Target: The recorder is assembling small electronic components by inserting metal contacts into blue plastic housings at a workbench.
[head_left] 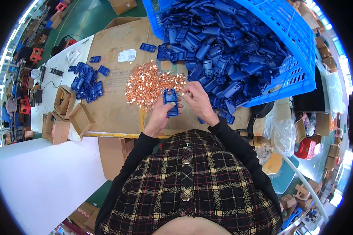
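Note:
My left hand (160,114) is closed around a blue plastic housing (171,102), which I hold upright over the near part of the cardboard. Just right of it, the fingers of my right hand (197,98) are pinched on a small coppery metal piece (182,94), close to the housing but apart from it. Beyond my hands spreads a heap of small copper-coloured metal pieces (143,84). A large pile of similar blue housings (219,51) spills from a tipped blue crate (298,58) at the far right. Several more blue housings (91,84) lie on the left.
Flattened cardboard (110,113) covers the table. Small open cardboard boxes (82,119) stand at the left edge, near a black device (56,71) with a cable. Clear plastic bags (284,135) hang at the right. A white surface (47,172) lies at the lower left.

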A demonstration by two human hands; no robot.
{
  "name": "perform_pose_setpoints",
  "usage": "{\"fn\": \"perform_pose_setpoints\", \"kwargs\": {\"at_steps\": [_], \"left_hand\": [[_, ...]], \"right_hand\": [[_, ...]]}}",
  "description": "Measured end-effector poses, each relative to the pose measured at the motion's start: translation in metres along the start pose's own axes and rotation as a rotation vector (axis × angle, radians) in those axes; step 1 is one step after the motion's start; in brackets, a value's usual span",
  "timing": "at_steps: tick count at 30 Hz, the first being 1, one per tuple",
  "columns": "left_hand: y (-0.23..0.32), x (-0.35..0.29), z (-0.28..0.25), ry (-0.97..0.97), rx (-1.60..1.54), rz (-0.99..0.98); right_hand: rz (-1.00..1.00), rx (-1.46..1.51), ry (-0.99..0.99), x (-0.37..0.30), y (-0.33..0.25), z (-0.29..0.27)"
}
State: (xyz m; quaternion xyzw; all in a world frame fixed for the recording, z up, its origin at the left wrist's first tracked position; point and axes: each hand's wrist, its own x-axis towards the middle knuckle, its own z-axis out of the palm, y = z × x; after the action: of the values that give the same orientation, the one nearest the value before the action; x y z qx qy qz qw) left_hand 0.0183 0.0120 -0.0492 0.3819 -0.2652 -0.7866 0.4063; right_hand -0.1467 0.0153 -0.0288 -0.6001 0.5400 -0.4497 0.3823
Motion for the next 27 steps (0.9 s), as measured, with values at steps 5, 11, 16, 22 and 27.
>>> {"fn": "perform_pose_setpoints", "kwargs": {"at_steps": [5,11,16,22,27], "left_hand": [[0.005,-0.009,0.022,-0.092,0.293,0.048],[0.007,-0.019,0.03,-0.104,0.458,0.164],[0.012,-0.021,0.027,-0.124,0.437,0.145],[0.016,-0.033,0.036,-0.103,0.428,0.175],[0.018,-0.034,0.041,-0.075,0.46,0.131]], "right_hand": [[-0.399,-0.353,-0.004,0.005,-0.01,-0.003],[-0.239,-0.257,0.012,-0.002,-0.008,-0.001],[0.08,-0.021,-0.073,-0.006,-0.019,-0.004],[0.179,0.202,-0.29,-0.007,-0.028,-0.013],[0.184,0.239,-0.314,-0.007,-0.028,-0.015]]}}
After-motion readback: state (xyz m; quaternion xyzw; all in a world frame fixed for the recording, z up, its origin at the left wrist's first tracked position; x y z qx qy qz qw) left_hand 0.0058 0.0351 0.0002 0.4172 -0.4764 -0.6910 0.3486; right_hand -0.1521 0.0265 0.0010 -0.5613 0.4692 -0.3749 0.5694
